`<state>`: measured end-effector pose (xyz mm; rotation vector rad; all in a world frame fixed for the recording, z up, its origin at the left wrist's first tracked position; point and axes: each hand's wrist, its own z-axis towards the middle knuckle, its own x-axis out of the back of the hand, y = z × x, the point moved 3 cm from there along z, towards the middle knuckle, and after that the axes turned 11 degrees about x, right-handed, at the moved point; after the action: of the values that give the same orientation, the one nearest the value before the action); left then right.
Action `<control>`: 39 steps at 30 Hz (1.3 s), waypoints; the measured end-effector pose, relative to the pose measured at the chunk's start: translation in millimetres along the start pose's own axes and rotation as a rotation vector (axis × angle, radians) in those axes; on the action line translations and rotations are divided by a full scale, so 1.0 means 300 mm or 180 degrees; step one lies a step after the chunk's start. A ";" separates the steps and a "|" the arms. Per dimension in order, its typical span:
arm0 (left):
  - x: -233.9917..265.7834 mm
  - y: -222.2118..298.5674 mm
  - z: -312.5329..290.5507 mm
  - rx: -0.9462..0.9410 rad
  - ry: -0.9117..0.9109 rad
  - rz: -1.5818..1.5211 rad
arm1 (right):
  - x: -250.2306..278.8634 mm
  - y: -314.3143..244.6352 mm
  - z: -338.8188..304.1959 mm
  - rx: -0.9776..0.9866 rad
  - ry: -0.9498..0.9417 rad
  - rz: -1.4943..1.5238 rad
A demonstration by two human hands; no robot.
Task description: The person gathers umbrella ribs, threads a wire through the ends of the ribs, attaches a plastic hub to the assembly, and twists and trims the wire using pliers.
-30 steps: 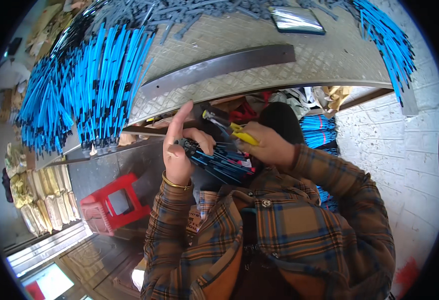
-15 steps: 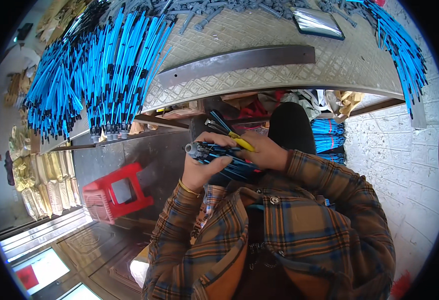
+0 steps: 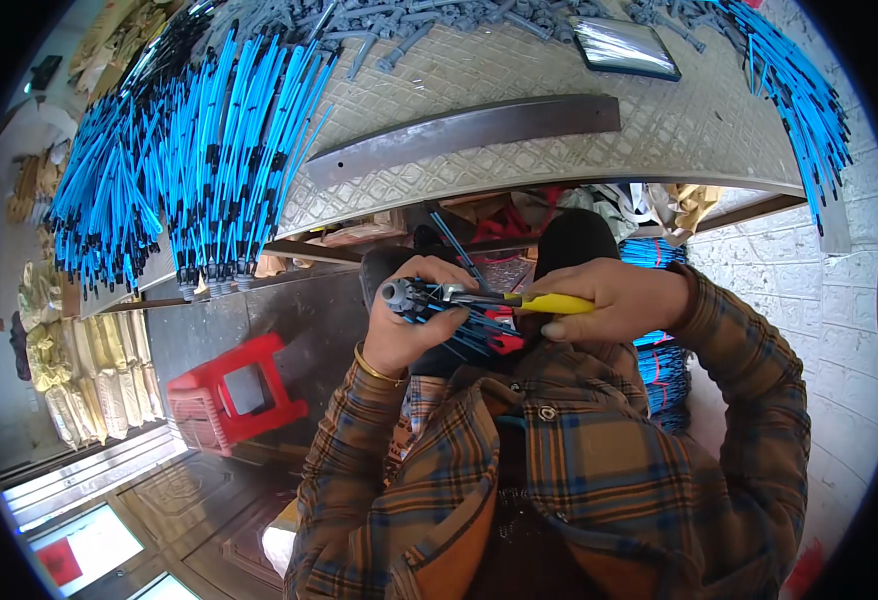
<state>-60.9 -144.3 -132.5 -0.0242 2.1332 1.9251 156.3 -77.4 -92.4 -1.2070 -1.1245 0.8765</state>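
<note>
Right hand [image 3: 614, 300] has shifted rightward, gripping yellow-handled pliers [image 3: 519, 299]; left hand [image 3: 414, 315] clenches blue cable bundle [image 3: 449, 325].

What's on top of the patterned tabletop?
On the tabletop: a long dark metal bar, heaps of blue cables hanging over its left edge, more blue cables at right, grey connectors and a flat shiny packet. Whatever lies beneath the heaps is hidden.

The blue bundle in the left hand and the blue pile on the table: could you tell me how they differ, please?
The bundle is small and gripped tight in the left hand; the pile is large and lies fanned out on the table. The bundle is met by a yellow-handled tool; the pile lies untouched. Both are blue strands with black ends.
</note>
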 end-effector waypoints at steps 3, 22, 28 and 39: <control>-0.012 0.003 0.016 0.0003 -0.0113 0.0145 | 0.018 -0.012 -0.010 -0.0383 -0.0211 0.0000; -0.017 0.097 0.087 -0.0343 -0.0004 0.0509 | -0.011 -0.050 -0.013 -0.0256 0.0248 -0.0613; 0.013 0.016 0.041 -0.0088 -0.0127 0.0549 | -0.181 0.217 0.035 0.0359 0.0904 -0.0309; 0.036 0.035 0.028 -0.0135 0.0036 0.0373 | -0.047 0.092 0.042 0.0270 0.0210 -0.0481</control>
<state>-71.7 -133.0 -125.3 0.0834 2.1450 2.0395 142.0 -82.8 -122.2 -1.0596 -1.0992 0.7566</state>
